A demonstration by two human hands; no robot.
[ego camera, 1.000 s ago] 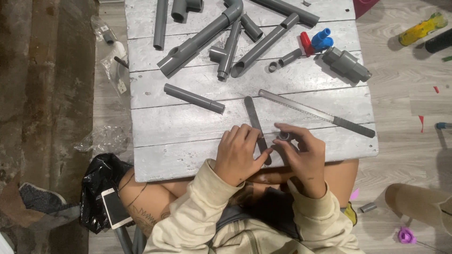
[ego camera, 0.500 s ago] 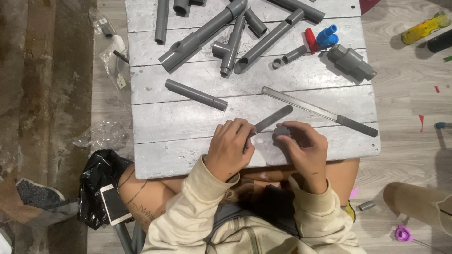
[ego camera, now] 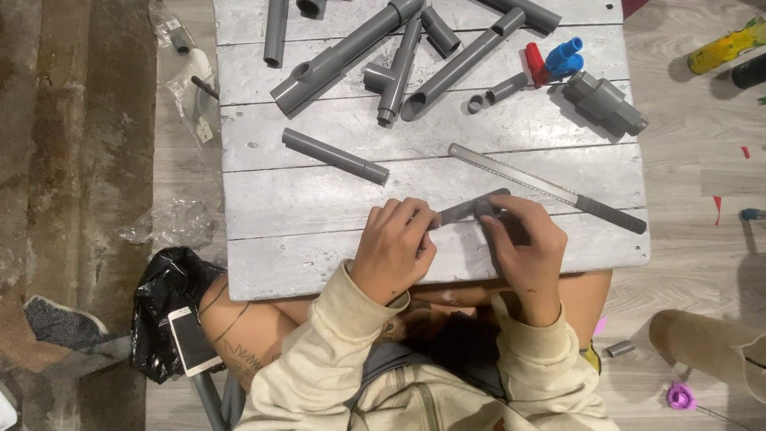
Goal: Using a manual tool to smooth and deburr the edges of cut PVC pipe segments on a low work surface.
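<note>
Currently, both hands work at the near edge of a grey plank table point(ego camera: 319, 199). The left hand point(ego camera: 392, 249) is closed, fingers curled around the near end of a short grey pipe point(ego camera: 467, 209) that lies slanted on the table between the two hands. The right hand point(ego camera: 523, 243) is closed over the pipe's far end, where a small grey fitting point(ego camera: 485, 207) shows just beside its fingertips; how the fitting sits on the pipe cannot be told.

Just beyond the hands lies a long saw point(ego camera: 550, 188), blade to the left, dark handle to the right. A separate grey pipe length point(ego camera: 335, 156) lies further left. Several longer pipes and tee pieces point(ego camera: 383, 48) are grouped at the far edge, with a red and blue part point(ego camera: 552, 61) and a grey valve point(ego camera: 605, 102) to their right. A phone point(ego camera: 194, 341) rests on a black bag point(ego camera: 163, 299) on the floor.
</note>
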